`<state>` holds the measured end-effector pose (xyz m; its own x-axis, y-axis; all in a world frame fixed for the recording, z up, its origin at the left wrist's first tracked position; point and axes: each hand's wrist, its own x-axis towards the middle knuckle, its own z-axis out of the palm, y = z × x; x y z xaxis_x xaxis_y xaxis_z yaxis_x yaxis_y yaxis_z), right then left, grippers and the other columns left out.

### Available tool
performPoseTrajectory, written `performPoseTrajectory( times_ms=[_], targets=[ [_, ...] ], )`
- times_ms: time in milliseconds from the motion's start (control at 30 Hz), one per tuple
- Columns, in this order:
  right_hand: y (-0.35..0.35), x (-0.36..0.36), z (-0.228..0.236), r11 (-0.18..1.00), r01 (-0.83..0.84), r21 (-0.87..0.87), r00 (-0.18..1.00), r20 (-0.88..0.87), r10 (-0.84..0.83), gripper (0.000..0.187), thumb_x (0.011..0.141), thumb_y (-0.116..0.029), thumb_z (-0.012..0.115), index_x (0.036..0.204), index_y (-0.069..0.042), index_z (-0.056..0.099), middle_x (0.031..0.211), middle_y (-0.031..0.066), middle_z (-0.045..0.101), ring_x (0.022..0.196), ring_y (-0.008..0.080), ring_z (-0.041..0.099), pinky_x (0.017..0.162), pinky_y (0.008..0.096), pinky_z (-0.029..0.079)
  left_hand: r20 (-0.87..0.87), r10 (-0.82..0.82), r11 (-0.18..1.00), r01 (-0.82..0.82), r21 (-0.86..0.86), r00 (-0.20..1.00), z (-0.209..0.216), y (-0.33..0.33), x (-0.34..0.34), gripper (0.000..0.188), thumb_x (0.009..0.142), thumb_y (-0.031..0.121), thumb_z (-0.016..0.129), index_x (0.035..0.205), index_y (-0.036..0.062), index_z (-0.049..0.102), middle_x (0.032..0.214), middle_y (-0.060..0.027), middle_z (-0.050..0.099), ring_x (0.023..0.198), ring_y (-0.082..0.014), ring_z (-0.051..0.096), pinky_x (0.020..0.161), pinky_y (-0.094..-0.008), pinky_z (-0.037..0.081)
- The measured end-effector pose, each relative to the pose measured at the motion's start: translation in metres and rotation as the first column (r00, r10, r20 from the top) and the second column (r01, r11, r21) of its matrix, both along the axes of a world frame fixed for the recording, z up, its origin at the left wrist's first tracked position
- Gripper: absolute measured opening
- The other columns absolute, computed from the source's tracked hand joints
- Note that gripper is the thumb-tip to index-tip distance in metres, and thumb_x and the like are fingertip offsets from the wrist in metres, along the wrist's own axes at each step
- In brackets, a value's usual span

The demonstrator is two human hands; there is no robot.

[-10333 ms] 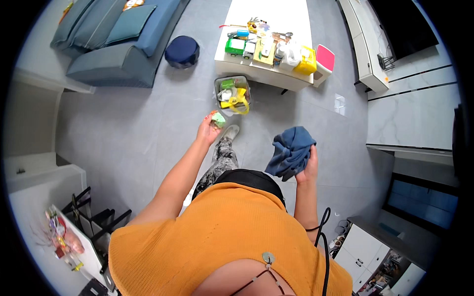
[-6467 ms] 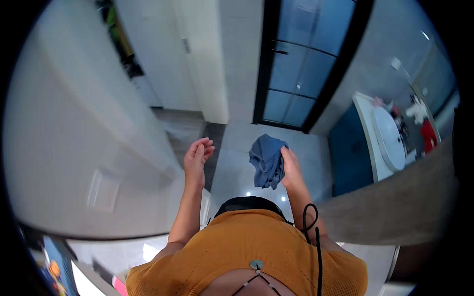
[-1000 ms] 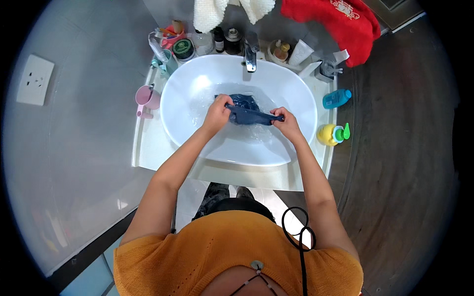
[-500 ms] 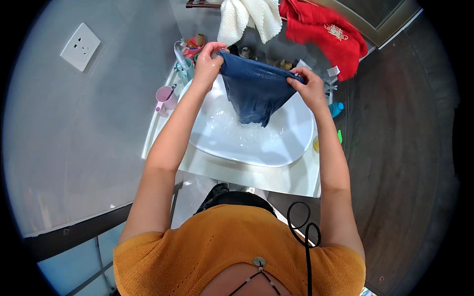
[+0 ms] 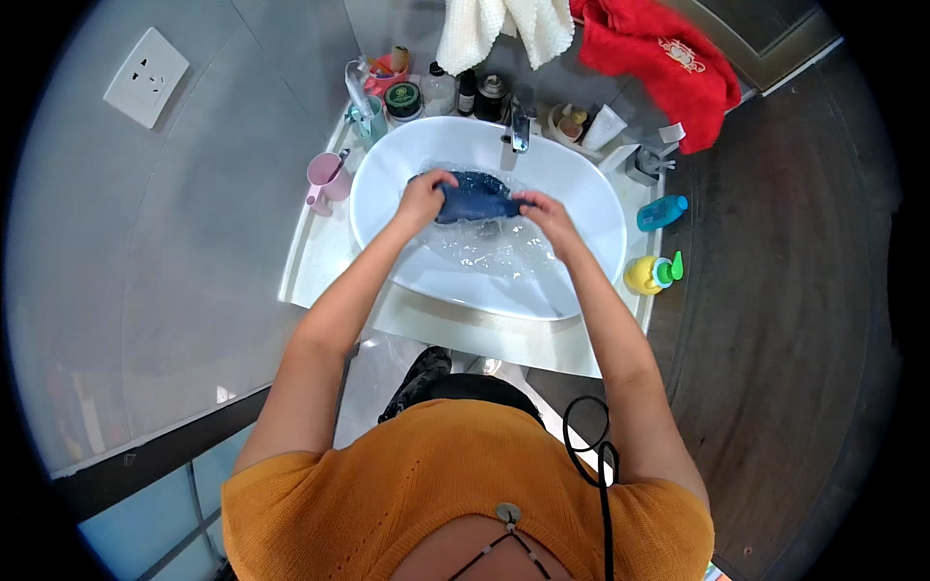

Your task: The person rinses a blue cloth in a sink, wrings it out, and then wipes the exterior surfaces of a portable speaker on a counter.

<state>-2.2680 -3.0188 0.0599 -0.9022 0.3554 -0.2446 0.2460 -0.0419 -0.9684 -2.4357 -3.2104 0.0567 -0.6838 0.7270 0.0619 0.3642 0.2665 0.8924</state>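
Blue cloth (image 5: 475, 203), likely soft, heavy, slippery, suits the two-ended grip my left hand (image 5: 421, 201) and right hand (image 5: 550, 217) have inside the basin's rim (image 5: 619, 230).

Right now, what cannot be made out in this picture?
Head view: top of the white towel, cut off by the upper edge.
Head view: part of the blue cloth, covered by the left hand.
Head view: part of the basin, hidden by the cloth.
Head view: print on round jar, too small.

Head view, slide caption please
Left hand and right hand hold a wet blue cloth in a white oval washbasin.
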Motion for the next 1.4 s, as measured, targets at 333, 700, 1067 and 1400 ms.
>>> performPoseTrajectory(
  times_ms=[333,700,1067,1400],
  targets=[
    [-0.046,0.046,-0.085,0.793,-0.36,0.492,0.808,0.589,0.002,0.029,0.079,-0.034,0.058,0.077,-0.005,0.062,0.075,0.0138,0.062,0.07,0.0246,0.059,0.064,0.033,0.045,0.435,0.106,0.994,-0.104,-0.028,0.894,-0.094,-0.033,0.061,0.012,0.08,0.014,0.055,0.084,0.0027,0.059,0.079,-0.011,0.059,0.061,-0.018,0.06,0.052,-0.0281,0.047],
    [-0.06,0.048,-0.092,0.801,0.012,0.599,0.875,0.381,-0.298,0.021,0.075,-0.019,0.063,0.091,-0.007,0.055,0.075,0.0109,0.062,0.072,0.0295,0.06,0.065,0.0391,0.046,0.054,0.165,0.92,-0.133,-0.368,0.985,-0.114,0.018,0.086,0.026,0.074,0.02,0.063,0.089,0.0001,0.055,0.081,-0.0172,0.06,0.084,-0.0322,0.058,0.075,-0.0396,0.045],
    [-0.049,0.056,-0.089,0.706,-0.406,0.581,0.787,0.615,-0.053,0.026,0.073,-0.027,0.066,0.088,-0.008,0.057,0.08,0.0107,0.062,0.079,0.0289,0.06,0.068,0.0389,0.047,0.089,0.131,0.971,-0.109,-0.212,0.987,-0.119,0.007,0.083,0.016,0.074,0.006,0.059,0.088,0.0029,0.051,0.081,-0.0123,0.058,0.075,-0.0252,0.057,0.066,-0.0335,0.044],
    [-0.007,0.033,-0.063,0.929,0.334,0.161,0.906,0.216,-0.364,0.016,0.083,-0.02,0.056,0.079,-0.005,0.061,0.067,0.0075,0.063,0.057,0.0151,0.06,0.057,0.0277,0.046,0.446,0.024,0.942,-0.17,0.29,0.895,-0.023,-0.044,0.056,0.016,0.081,-0.003,0.051,0.096,0.0044,0.047,0.083,0.0027,0.047,0.076,-0.0036,0.044,0.067,-0.017,0.036]
  ],
)
